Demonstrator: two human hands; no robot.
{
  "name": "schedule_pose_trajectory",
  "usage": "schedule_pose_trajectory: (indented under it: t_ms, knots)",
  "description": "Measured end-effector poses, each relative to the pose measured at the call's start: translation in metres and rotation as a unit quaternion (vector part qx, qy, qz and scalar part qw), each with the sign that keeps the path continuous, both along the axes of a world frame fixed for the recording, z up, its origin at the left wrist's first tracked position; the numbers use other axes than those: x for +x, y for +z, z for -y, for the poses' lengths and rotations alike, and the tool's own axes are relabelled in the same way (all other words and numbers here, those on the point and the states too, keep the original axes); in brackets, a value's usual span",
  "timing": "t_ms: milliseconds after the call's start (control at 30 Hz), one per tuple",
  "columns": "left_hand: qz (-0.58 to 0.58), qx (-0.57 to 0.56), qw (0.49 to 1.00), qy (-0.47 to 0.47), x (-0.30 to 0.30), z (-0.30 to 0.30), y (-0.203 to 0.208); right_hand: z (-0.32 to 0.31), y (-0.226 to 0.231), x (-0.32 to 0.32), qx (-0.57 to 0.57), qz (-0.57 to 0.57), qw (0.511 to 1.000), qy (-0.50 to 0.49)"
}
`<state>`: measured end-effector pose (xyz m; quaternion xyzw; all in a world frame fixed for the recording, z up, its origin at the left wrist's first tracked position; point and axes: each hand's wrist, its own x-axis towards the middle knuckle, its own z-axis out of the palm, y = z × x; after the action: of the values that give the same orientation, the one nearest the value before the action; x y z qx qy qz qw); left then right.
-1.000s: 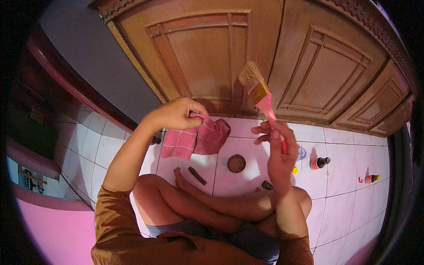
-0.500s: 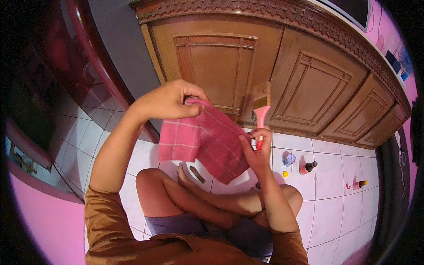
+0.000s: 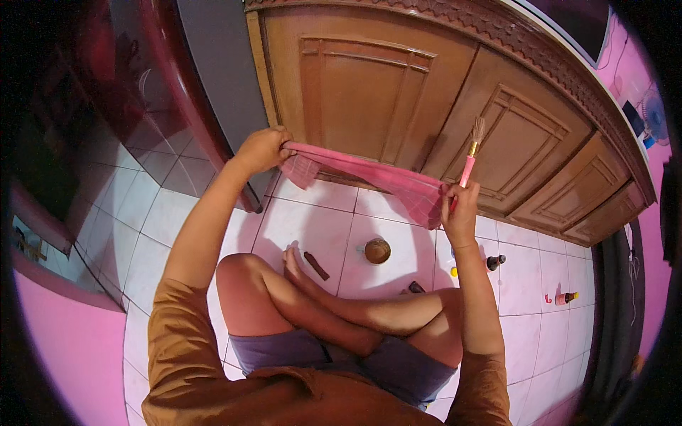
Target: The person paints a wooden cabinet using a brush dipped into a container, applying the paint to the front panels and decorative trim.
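A pink checked cloth (image 3: 369,175) is stretched between my two hands, in front of a carved wooden cabinet (image 3: 362,99). My left hand (image 3: 264,150) grips its left corner. With my right hand (image 3: 460,206) I pinch the right end and also hold a paintbrush (image 3: 469,165), its pink handle tilted and its bristles up. Below the cloth, a glass mug (image 3: 376,250) with brown contents stands on the tiles. A dark brown stick-like piece (image 3: 317,265) lies near my foot.
On the white tiled floor to the right are a dark bottle (image 3: 495,263), a yellow cap (image 3: 454,271) and a smaller bottle with a yellow cap (image 3: 567,298). A small dark object (image 3: 416,287) lies beside my leg. A dark red glossy panel (image 3: 174,64) rises at the left.
My hands have moved apart, pulling the folded cloth out wide. The right hand has gone right and up with the paintbrush, and the mug has come into sight.
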<state>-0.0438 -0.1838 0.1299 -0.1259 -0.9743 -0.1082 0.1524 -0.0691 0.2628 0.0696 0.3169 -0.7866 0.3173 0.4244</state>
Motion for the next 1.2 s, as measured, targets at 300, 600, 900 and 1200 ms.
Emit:
schedule_pose_trajectory:
  t_ms: [300,600,900,1200]
  knots:
    - [0.146,0.266,0.949,0.084,0.003,0.015,-0.081,-0.021,-0.078,-0.020,0.087,0.095,0.988,-0.083]
    - [0.045,0.105,0.946,0.302,-0.038,0.000,-0.175,0.006,-0.072,-0.013,0.090,0.027,0.992,-0.088]
    - [0.131,-0.003,0.989,0.075,-0.016,-0.018,-0.260,0.006,-0.026,0.053,-0.103,0.052,0.993,-0.015]
    - [0.279,-0.085,0.925,0.243,-0.031,-0.056,-0.268,-0.001,-0.033,0.064,-0.178,0.061,0.982,-0.008]
